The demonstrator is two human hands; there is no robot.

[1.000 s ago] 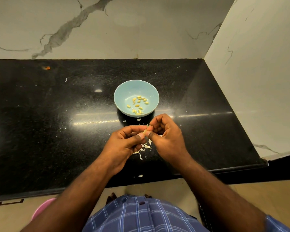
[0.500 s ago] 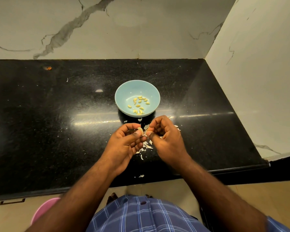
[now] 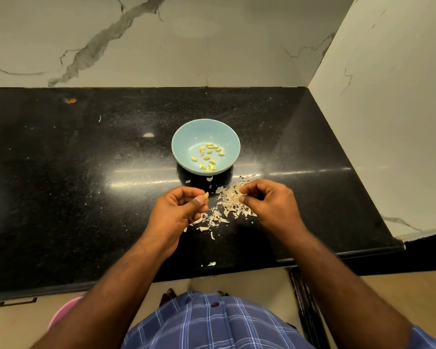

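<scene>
My left hand pinches a small pale garlic clove between thumb and fingers, just in front of the bowl. My right hand sits apart to the right with curled fingers; its thumb and forefinger pinch a thin piece of papery skin. A pile of white garlic skins lies on the black counter between and under both hands. The light blue bowl stands behind them with several peeled yellowish cloves inside.
The black granite counter runs left; its front edge passes under my forearms. Marble walls close the back and the right side. A small orange scrap lies at far left. A pink tub stands on the floor below.
My hands, pressed together over one clove a second ago, have drawn apart. The left keeps the clove; the right has moved right with a strip of skin. The skin pile now shows.
</scene>
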